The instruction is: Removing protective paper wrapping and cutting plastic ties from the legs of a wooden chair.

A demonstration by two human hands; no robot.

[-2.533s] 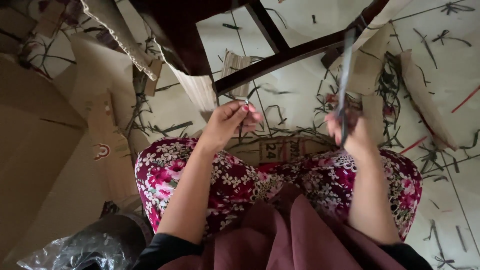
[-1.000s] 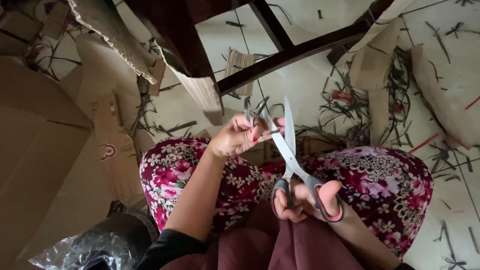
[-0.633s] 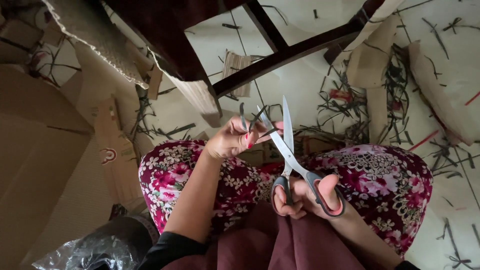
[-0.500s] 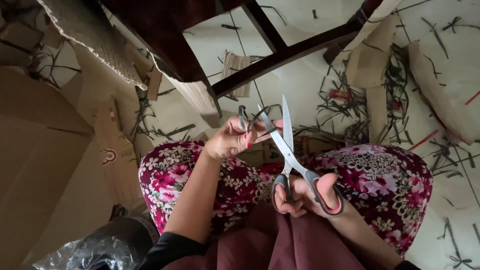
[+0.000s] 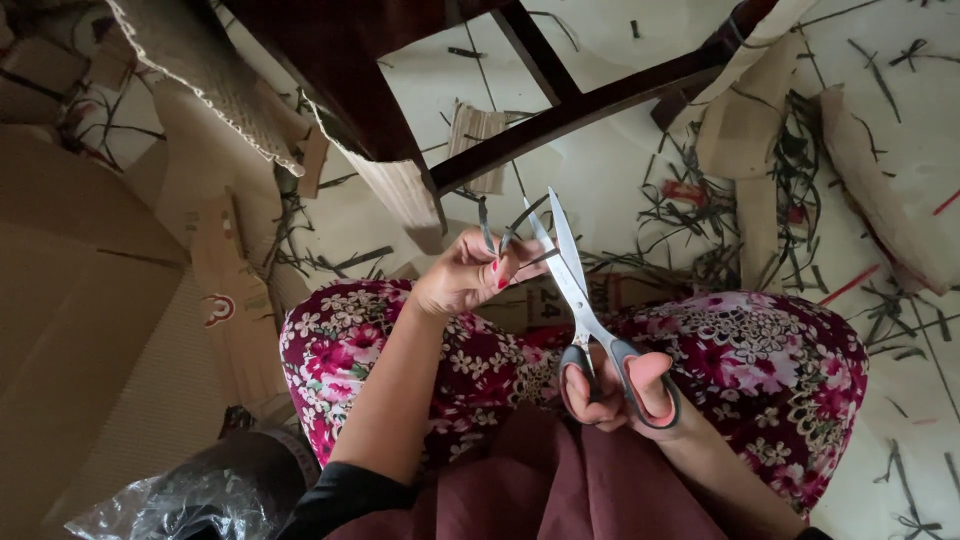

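Steel scissors [image 5: 575, 290] with grey and red handles are sitting in the person's right hand [image 5: 620, 390], whose thumb and fingers are threading the two loops and closing around them. The blades are standing slightly parted, pointing up and away from the lap, and their tips are lying just beside the left hand [image 5: 468, 275]. That hand is pinching a few thin dark strips [image 5: 505, 232] between curled fingertips, and the strips are sticking up past the knuckles, with one crossing the near blade's edge. Both hands are hovering above the knees in flowered trousers [image 5: 760, 350], over a gap where a flat piece of printed cardboard [image 5: 545, 300] is lying on the floor.

A dark wooden chair frame [image 5: 560, 115] is crossing overhead just beyond the blade tips, so the room above the scissors is looking narrow. To the left, a large cardboard sheet [image 5: 70, 330] is closing off that side, and a torn corrugated piece [image 5: 210, 70] is hanging beside the chair. To the right, the pale floor [image 5: 610, 170] is lying littered with dark offcuts [image 5: 790, 170] and cardboard scraps [image 5: 880, 200], well apart from the hands. A crumpled plastic bag [image 5: 190, 495] is lying by the left elbow.
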